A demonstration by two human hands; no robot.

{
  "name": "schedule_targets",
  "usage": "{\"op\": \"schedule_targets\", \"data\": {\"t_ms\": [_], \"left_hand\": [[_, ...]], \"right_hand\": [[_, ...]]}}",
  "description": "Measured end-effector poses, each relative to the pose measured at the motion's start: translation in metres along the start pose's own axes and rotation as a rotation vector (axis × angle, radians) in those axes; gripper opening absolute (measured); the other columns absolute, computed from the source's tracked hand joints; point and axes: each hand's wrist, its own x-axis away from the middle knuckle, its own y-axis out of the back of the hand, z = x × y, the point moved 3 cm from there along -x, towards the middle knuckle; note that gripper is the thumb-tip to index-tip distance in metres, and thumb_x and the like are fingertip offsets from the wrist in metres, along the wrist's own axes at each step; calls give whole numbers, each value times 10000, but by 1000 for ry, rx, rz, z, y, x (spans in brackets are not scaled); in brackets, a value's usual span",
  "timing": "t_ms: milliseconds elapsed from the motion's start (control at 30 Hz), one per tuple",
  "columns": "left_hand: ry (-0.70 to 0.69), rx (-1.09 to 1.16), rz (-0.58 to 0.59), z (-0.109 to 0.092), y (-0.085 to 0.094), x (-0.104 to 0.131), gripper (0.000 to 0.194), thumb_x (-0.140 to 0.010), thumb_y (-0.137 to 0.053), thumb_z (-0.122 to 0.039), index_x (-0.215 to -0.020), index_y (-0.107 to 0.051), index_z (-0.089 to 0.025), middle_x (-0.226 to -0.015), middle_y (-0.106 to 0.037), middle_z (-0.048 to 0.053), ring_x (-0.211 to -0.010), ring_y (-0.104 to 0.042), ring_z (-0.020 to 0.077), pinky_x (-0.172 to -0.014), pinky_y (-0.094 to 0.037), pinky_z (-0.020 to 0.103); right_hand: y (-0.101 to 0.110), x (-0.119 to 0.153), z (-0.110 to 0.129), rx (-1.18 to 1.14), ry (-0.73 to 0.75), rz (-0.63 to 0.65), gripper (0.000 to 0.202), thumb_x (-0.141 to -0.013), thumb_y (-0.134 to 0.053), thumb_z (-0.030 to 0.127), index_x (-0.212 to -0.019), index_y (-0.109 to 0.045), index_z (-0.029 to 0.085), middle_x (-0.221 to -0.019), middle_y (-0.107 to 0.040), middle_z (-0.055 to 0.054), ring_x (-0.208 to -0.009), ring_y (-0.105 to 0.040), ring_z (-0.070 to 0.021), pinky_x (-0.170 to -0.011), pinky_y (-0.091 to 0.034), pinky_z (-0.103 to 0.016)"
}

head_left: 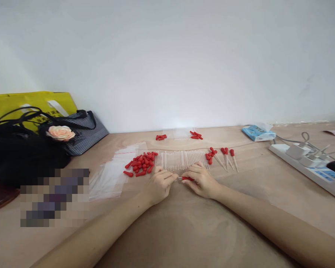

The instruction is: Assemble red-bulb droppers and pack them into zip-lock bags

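Observation:
My left hand point(160, 185) pinches a thin transparent dropper tube point(179, 178), most of it hidden by the fingers. In my right hand point(201, 181) is a red rubber dropper bulb point(186, 178), its narrow end meeting the tube between the two hands. How far the tube sits inside the bulb I cannot tell. Just beyond the hands lies a row of transparent dropper tubes point(178, 160). A pile of red rubber bulbs point(141, 163) rests left of that row. To its right are several droppers point(233, 160) with red bulbs fitted on their tubes.
Transparent plastic bags point(115, 167) lie at the left. Near the wall are more red bulbs point(196, 135) and tubes point(181, 137). A tissue pack point(258, 133) and a power strip point(309, 163) with cables stand right. Bags, including a striped one point(83, 132), fill the far left.

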Motion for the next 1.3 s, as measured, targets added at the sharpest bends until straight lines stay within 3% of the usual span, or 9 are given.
{"op": "schedule_targets", "data": {"t_ms": [433, 633, 800, 867, 967, 1100, 1200, 1300], "left_hand": [[40, 19, 29, -1, -4, -1, 235, -827, -363, -92, -897, -575, -165, -749, -676, 24, -652, -582, 139, -658, -283, 312], [72, 34, -9, -2, -3, -1, 213, -850, -370, -115, -905, -571, -162, -780, -682, 22, -663, -592, 140, -661, -290, 307], [87, 44, -7, -4, -3, -1, 211, -860, -364, -137, -892, -570, -169, -775, -685, 21, -655, -599, 142, -665, -298, 311], [135, 54, -42, -3, -2, -1, 206, -876, -358, -178, -950, -550, -171, -790, -687, 26, -647, -601, 142, -674, -314, 311], [219, 72, -122, -2, -1, -2, 203, -888, -364, -224, -1050, -475, -174, -778, -687, 15, -659, -602, 150, -684, -339, 305], [268, 121, -162, -4, 2, -2, 137, -879, -390, -232, -1005, -428, -194, -790, -689, 7, -738, -603, 160, -717, -362, 299], [300, 170, -111, -4, 4, -2, 167, -865, -413, -272, -1017, -396, -203, -832, -686, 15, -820, -592, 178, -769, -359, 327], [354, 181, -78, -1, 6, -2, 240, -849, -431, -294, -1060, -370, -197, -895, -667, 35, -893, -570, 195, -814, -335, 367]], "right_hand": [[-3, -2, 0, -86, 22, 67, 166, -856, -408, 227, -888, -557, 160, -775, -589, -75, -732, -508, -171, -678, -394, -311], [-2, -1, -4, -70, -40, -4, 140, -835, -471, 251, -855, -582, 169, -727, -594, -52, -697, -511, -163, -668, -384, -319], [1, -4, -2, -188, -31, 30, 155, -834, -458, 230, -851, -597, 165, -735, -591, -58, -710, -514, -159, -670, -411, -309], [1, -6, -5, -314, -128, -2, 157, -835, -462, 251, -869, -595, 175, -784, -602, -60, -752, -535, -158, -699, -429, -311], [-4, -6, -12, -641, -393, -111, 226, -774, -556, 358, -921, -547, 188, -812, -612, -41, -752, -570, -148, -708, -458, -310], [-16, -6, -15, -995, -636, -217, 372, -647, -658, 436, -874, -490, 194, -720, -583, 4, -638, -562, -118, -636, -468, -276], [-4, -13, -25, -964, -674, -270, 358, -651, -641, 438, -876, -516, 189, -650, -536, 28, -587, -521, -103, -595, -448, -258], [31, -15, -58, -739, -755, -349, 424, -721, -544, 440, -1063, -511, 190, -676, -536, 23, -562, -493, -101, -568, -427, -260]]}}
